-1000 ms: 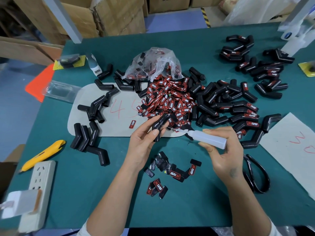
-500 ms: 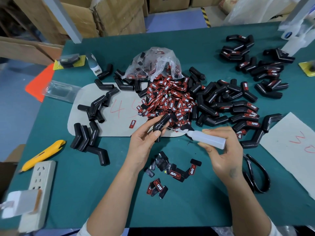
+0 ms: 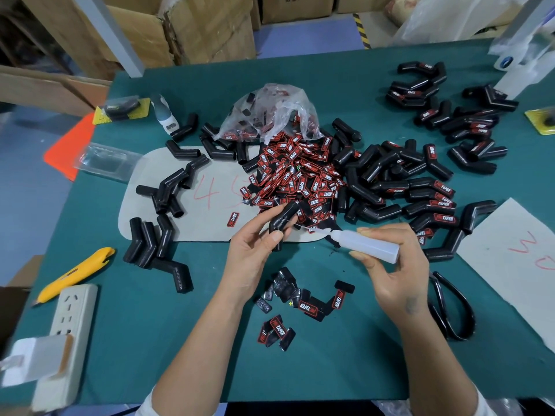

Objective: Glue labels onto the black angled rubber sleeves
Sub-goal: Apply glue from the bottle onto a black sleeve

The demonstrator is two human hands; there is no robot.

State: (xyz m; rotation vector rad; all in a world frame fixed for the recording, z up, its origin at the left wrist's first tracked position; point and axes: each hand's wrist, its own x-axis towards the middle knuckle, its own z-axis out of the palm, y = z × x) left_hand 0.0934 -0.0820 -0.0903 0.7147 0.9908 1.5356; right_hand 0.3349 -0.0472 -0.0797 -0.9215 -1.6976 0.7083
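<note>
While the left hand (image 3: 255, 253) pinches the black angled rubber sleeve (image 3: 283, 219) above the table (image 3: 180, 340) centre, light and bendy, best held at its elbow, the right hand (image 3: 396, 265) at three o'clock grips the translucent plastic glue bottle (image 3: 365, 243).

The black angled sleeve (image 3: 282, 223) held over the table looks like smooth rubber with a soft sheen, as do the piled sleeves (image 3: 390, 181) beside it. The glue bottle (image 3: 369, 243) is translucent, milky plastic with a thin metal-looking needle tip. The labels (image 3: 300, 175) appear glossy, printed red and white on black; those lying face down (image 3: 283, 288) show a shiny grey backing. The table cover (image 3: 330, 370) is a matt teal mat, smooth and even. The bag (image 3: 270, 112) is thin, crinkled clear plastic. The sheet (image 3: 186, 223) under the sleeves looks like matt pale card. The utility knife (image 3: 75, 274) is glossy yellow plastic; the power strip (image 3: 69, 322) is smooth off-white plastic. The boxes (image 3: 192, 28) behind are rough brown cardboard.
</note>
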